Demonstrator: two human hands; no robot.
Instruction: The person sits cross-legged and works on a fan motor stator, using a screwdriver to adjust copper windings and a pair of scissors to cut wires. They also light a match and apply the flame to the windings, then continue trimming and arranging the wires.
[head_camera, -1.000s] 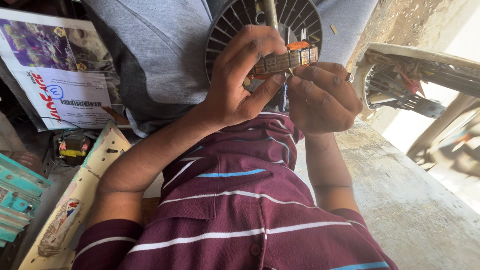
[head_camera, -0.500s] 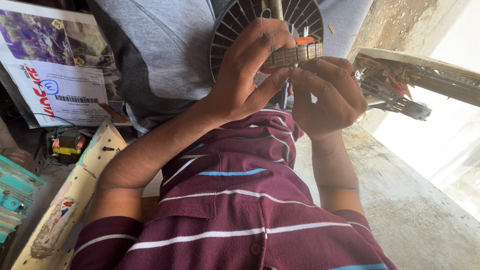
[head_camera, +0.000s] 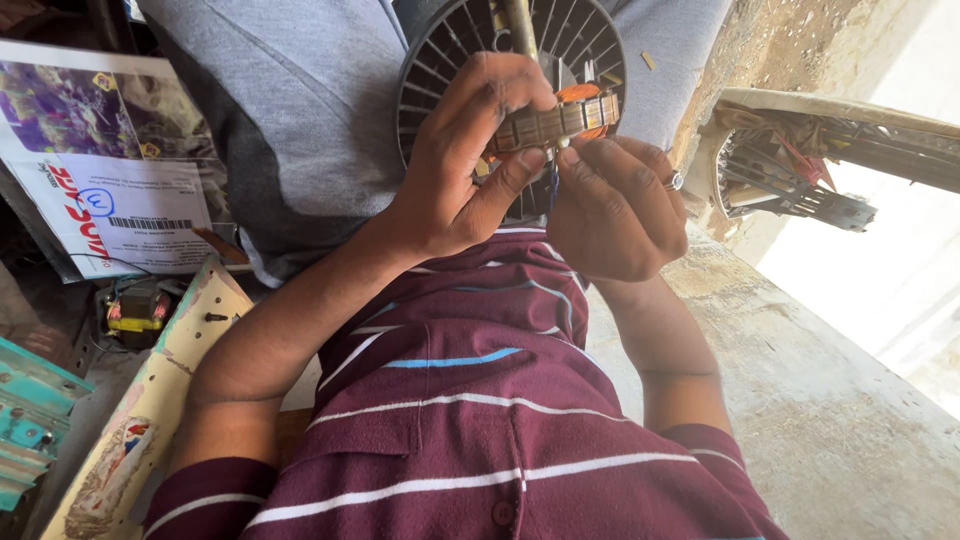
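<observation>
Cluttered little workshop corner here, with a rough concrete ledge (head_camera: 830, 400) running down the right side and hard daylight blowing out everything at 3 o'clock.

Starting at 9 o'clock: a stack of teal painted metal bits (head_camera: 25, 425) at the far left edge, and just above that a small transformer (head_camera: 133, 312) with a yellow band sits on the floor. A worn cream-coloured board (head_camera: 150, 410) leans past it toward 7 o'clock. Up at 10 o'clock there's a printed packet (head_camera: 95, 165) with a purple picture and a white label.

In the middle, the person in a maroon striped shirt (head_camera: 470, 440) has both arms raised toward 12 o'clock. The left hand (head_camera: 455, 170) is wrapped around a small motor stator (head_camera: 555, 122), a laminated metal core with orange copper winding, thumb underneath and fingers curled over the top. The right hand (head_camera: 615, 205), ring on one finger, is bunched up tight against the stator's underside, fingertips pinching at it; I can't make out what they're gripping. Right behind the stator, at 12 o'clock, there's a dark round finned rotor (head_camera: 450, 50) resting on a grey cloth (head_camera: 290, 130).

Over at 2 o'clock, another opened motor housing (head_camera: 790, 170) lies on the ledge.
</observation>
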